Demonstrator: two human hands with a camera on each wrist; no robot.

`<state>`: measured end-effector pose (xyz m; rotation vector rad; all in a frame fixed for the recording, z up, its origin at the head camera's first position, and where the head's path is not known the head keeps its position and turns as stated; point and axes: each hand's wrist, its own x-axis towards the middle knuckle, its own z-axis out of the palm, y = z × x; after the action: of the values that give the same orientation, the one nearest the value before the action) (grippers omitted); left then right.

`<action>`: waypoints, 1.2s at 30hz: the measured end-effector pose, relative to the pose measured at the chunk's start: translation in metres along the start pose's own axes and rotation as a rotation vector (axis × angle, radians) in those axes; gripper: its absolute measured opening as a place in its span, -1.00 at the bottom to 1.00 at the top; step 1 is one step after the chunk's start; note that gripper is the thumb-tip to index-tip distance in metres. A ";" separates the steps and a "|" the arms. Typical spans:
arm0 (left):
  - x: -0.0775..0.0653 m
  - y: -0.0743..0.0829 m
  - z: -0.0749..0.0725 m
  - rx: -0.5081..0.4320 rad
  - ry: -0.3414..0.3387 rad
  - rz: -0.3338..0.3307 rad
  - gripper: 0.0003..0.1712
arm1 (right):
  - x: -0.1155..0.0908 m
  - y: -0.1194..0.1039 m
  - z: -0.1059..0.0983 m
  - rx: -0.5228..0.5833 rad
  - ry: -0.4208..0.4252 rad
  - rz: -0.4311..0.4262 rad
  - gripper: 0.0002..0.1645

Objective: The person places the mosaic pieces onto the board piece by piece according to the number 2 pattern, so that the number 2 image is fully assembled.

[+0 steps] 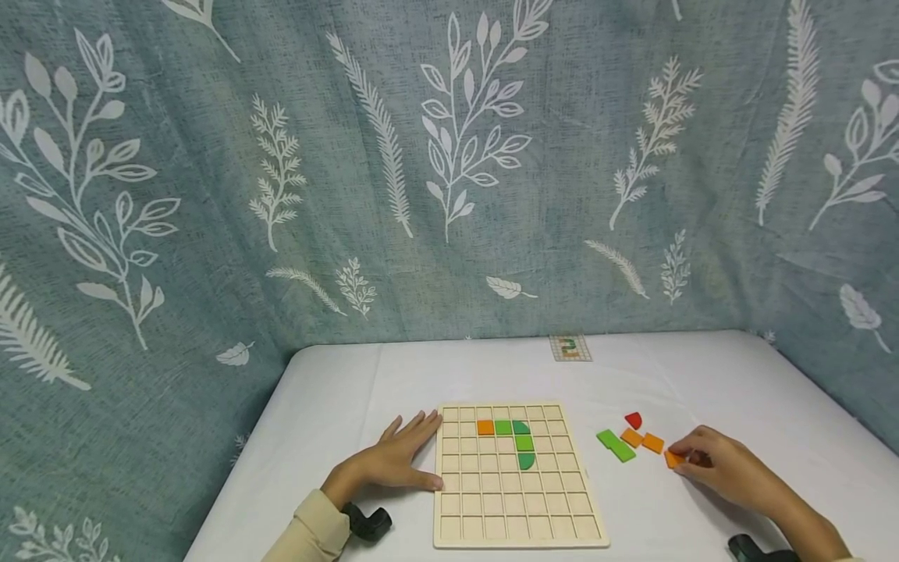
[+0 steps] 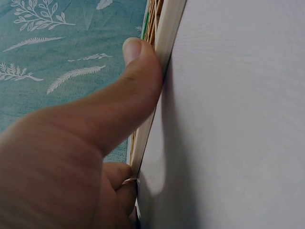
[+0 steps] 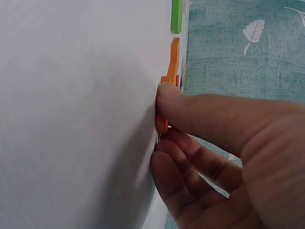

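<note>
A pale wooden grid board point(image 1: 485, 528) lies on the white table. In its upper part sit an orange square point(image 1: 485, 428), two light green squares and two dark green rounded pieces. My left hand point(image 1: 393, 462) rests at the board's left edge, its fingers spread and thumb touching the rim. To the right of the board, my right hand point(image 1: 730, 472) pinches an orange square tile point(image 1: 673, 460) between thumb and fingers, at table level. Beside it lie two more orange tiles point(image 1: 653, 442), a red rounded piece point(image 1: 634, 421) and two light green tiles point(image 1: 622, 451).
A small pattern card point(image 1: 570, 348) with a coloured figure on a grid lies at the table's far edge. Behind the table hangs a blue-green leaf-print curtain point(image 1: 393, 297). Black wrist devices point(image 1: 368, 524) show below both hands.
</note>
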<state>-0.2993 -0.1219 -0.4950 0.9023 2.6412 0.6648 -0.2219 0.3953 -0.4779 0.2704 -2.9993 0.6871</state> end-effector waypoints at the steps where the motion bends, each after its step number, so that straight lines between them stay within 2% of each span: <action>1: 0.000 0.000 0.000 0.000 0.000 0.001 0.28 | 0.000 0.000 0.000 0.000 0.002 0.002 -0.75; 20: 0.001 0.000 0.000 0.004 -0.002 0.004 0.28 | -0.001 -0.002 -0.001 -0.005 0.000 -0.014 -0.73; 24: 0.001 0.000 0.000 0.004 -0.001 -0.002 0.29 | -0.001 -0.007 -0.002 -0.012 0.046 -0.040 -0.74; 28: -0.001 0.001 -0.001 0.009 0.003 -0.005 0.29 | 0.002 -0.018 0.002 0.005 0.131 -0.119 -0.74; 31: -0.001 0.001 -0.001 0.008 0.000 -0.003 0.28 | 0.007 -0.029 0.009 0.039 0.160 -0.205 -0.74; 33: -0.001 0.001 0.000 0.001 -0.003 0.000 0.27 | 0.010 -0.035 0.014 0.055 0.156 -0.264 -0.73; 36: -0.001 0.000 -0.001 0.002 -0.006 0.003 0.27 | 0.016 -0.042 0.020 0.074 0.107 -0.327 -0.70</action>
<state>-0.2986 -0.1224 -0.4942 0.9076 2.6360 0.6593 -0.2300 0.3469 -0.4763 0.6858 -2.7379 0.7489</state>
